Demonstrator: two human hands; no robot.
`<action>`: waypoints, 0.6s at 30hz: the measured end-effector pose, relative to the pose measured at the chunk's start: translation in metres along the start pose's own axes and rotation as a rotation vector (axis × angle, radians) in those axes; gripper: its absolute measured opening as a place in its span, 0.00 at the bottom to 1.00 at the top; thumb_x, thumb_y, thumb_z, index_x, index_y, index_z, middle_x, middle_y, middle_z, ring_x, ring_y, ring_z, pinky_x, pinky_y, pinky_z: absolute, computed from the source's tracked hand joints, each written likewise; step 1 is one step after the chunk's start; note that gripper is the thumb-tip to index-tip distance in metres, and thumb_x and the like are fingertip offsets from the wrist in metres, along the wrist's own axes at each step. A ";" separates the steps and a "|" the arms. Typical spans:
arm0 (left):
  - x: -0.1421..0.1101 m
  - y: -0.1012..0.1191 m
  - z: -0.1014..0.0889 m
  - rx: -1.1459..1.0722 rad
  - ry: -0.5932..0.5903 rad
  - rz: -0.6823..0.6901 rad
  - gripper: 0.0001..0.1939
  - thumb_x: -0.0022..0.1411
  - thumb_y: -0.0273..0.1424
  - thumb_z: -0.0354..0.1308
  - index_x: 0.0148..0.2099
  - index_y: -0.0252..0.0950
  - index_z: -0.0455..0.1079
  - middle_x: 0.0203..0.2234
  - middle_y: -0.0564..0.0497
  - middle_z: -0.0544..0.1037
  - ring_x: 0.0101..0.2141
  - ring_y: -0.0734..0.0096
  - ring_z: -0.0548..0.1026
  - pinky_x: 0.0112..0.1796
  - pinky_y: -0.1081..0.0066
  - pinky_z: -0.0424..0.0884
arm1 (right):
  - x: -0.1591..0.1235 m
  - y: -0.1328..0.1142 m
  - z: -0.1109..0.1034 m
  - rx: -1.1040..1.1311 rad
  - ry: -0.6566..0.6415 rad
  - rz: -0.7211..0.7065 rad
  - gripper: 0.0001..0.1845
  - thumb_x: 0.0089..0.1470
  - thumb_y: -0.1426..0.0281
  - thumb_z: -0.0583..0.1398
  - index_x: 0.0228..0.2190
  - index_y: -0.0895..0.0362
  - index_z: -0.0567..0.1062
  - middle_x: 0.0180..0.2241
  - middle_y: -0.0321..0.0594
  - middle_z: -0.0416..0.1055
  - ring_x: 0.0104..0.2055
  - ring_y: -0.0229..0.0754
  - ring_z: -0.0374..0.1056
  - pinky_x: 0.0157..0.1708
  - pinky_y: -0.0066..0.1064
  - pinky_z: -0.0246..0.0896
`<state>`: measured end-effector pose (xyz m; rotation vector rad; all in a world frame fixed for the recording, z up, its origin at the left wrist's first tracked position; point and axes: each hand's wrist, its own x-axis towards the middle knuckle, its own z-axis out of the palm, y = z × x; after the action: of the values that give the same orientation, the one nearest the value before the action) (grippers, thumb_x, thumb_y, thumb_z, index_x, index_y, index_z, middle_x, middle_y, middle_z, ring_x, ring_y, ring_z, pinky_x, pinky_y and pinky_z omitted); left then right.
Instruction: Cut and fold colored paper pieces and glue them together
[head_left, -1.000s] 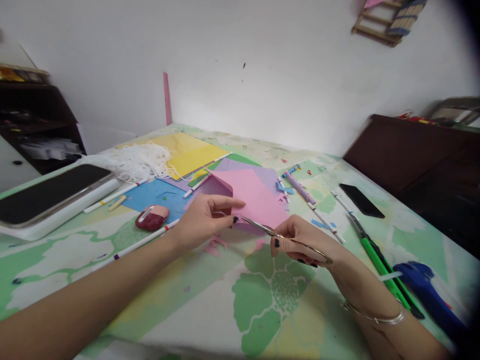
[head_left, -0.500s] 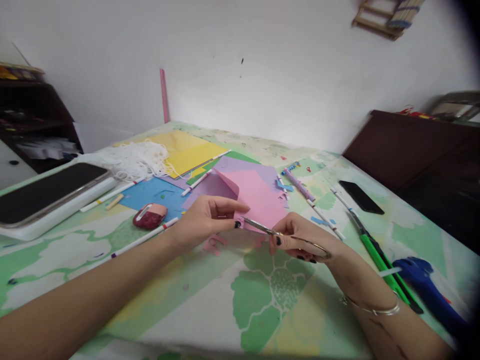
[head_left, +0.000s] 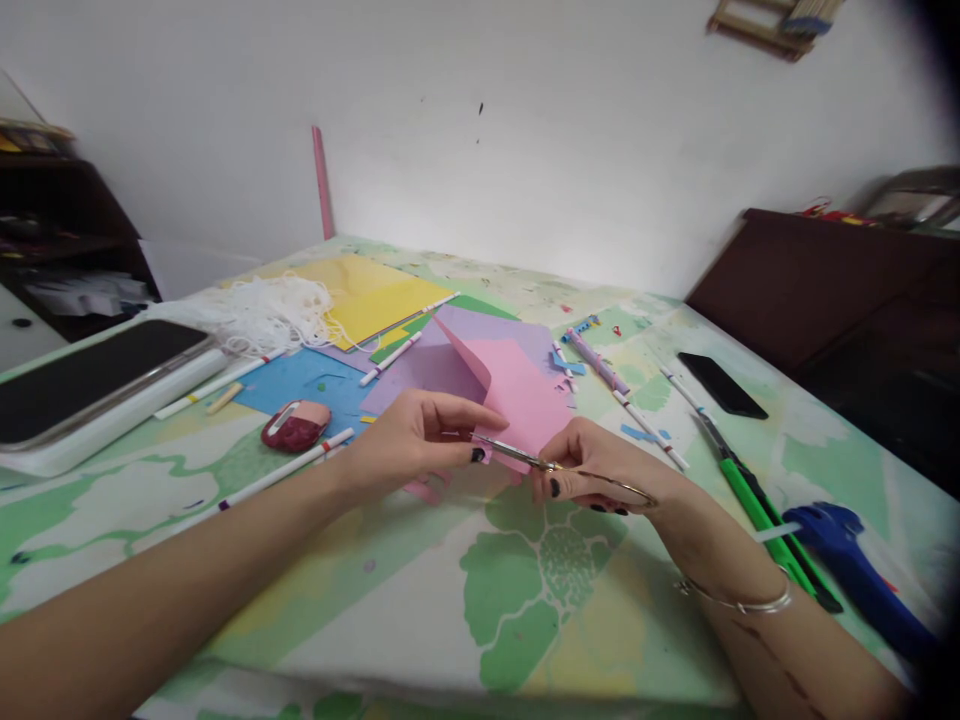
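My left hand (head_left: 424, 435) pinches the near edge of a pink paper sheet (head_left: 525, 395), whose left side curls upward. In my right hand (head_left: 592, 465) are gold-handled scissors (head_left: 514, 453), their blades pointing left across the paper's near edge, close to my left fingertips. I cannot tell how far the blades are apart. Pink paper scraps (head_left: 427, 488) lie just below my left hand. Under the pink sheet spreads a purple sheet (head_left: 427, 365).
Left are a phone on a white box (head_left: 105, 385), white yarn (head_left: 262, 315), a blue sheet (head_left: 300, 380), a yellow sheet (head_left: 367, 290) and a red case (head_left: 296, 425). Right are white pens (head_left: 649, 430), a black phone (head_left: 721, 384), a green cutter (head_left: 757, 510) and a blue glue gun (head_left: 847, 560).
The scissor blades have shifted slightly left along the paper's edge, and the sheet's curled flap has tipped a little to the right. The view has moved slightly.
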<state>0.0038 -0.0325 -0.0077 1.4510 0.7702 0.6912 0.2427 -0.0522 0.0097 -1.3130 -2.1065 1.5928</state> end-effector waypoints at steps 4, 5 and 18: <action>0.000 -0.001 -0.001 0.006 -0.010 -0.010 0.16 0.52 0.27 0.62 0.45 0.37 0.74 0.28 0.52 0.76 0.22 0.80 0.69 0.19 0.82 0.65 | 0.001 0.001 0.000 0.013 -0.014 0.000 0.23 0.46 0.52 0.61 0.23 0.62 0.73 0.11 0.26 0.53 0.12 0.27 0.44 0.10 0.21 0.37; 0.000 -0.002 -0.001 0.003 -0.012 -0.009 0.16 0.52 0.27 0.62 0.45 0.36 0.74 0.28 0.52 0.75 0.22 0.80 0.69 0.19 0.82 0.65 | 0.001 0.001 0.000 0.016 -0.017 -0.004 0.23 0.46 0.52 0.61 0.24 0.63 0.73 0.11 0.26 0.52 0.12 0.27 0.44 0.10 0.22 0.37; -0.001 -0.003 -0.002 0.022 -0.028 -0.030 0.17 0.52 0.28 0.61 0.46 0.38 0.73 0.27 0.53 0.74 0.22 0.78 0.69 0.19 0.80 0.65 | 0.003 0.003 0.000 0.042 -0.031 -0.017 0.25 0.43 0.51 0.63 0.23 0.63 0.74 0.11 0.26 0.53 0.12 0.27 0.45 0.10 0.22 0.37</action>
<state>0.0016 -0.0318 -0.0102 1.4634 0.7791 0.6399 0.2426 -0.0496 0.0060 -1.2620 -2.0837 1.6516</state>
